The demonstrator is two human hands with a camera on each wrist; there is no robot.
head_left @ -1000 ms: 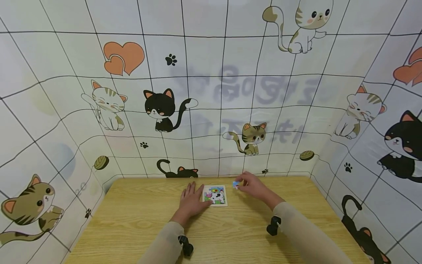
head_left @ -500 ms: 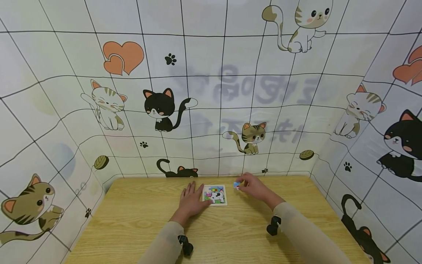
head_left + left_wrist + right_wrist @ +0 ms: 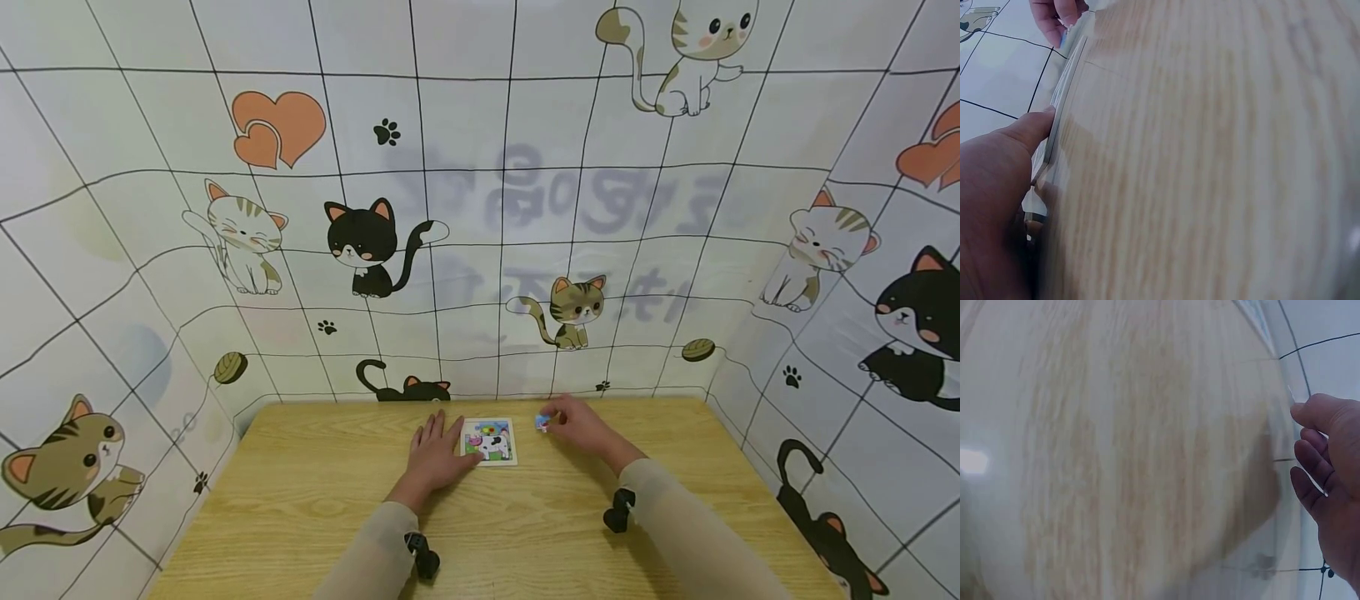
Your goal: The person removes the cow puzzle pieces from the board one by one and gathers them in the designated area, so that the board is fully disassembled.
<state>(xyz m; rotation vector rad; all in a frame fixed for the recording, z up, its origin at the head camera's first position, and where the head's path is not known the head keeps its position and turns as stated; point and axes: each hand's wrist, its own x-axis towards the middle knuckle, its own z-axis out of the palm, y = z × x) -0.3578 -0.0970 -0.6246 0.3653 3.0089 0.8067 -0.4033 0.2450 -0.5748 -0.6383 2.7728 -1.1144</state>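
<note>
A small puzzle piece (image 3: pixel 541 422), mostly blue, is pinched at the tips of the right grip (image 3: pixel 576 421); its outline and print are too small to make out, and the fingers hide part of it. To the left of that grip, and apart from it, the cow puzzle (image 3: pixel 492 445) lies flat in its pale frame (image 3: pixel 515 450). The left grip (image 3: pixel 435 450) is on the puzzle's other side, its fingers spread on the wooden surface (image 3: pixel 315 500) and its thumb over the frame's lower left part, covering a bit of the picture.

From the left wrist the puzzle shows nearly edge-on, a thin slab under the thumb, its picture unreadable; beyond it the right grip is cut off by the top edge, with a sliver of blue between the fingertips. From the right wrist the other fingers show loosely bent below the thumb, which the head view hides, while the piece itself cannot be made out; only a corner of the puzzle enters at the top.

Behind both grips hangs a cat-printed sheet (image 3: pixel 480 208), with blurred, reversed lettering showing faintly through.
</note>
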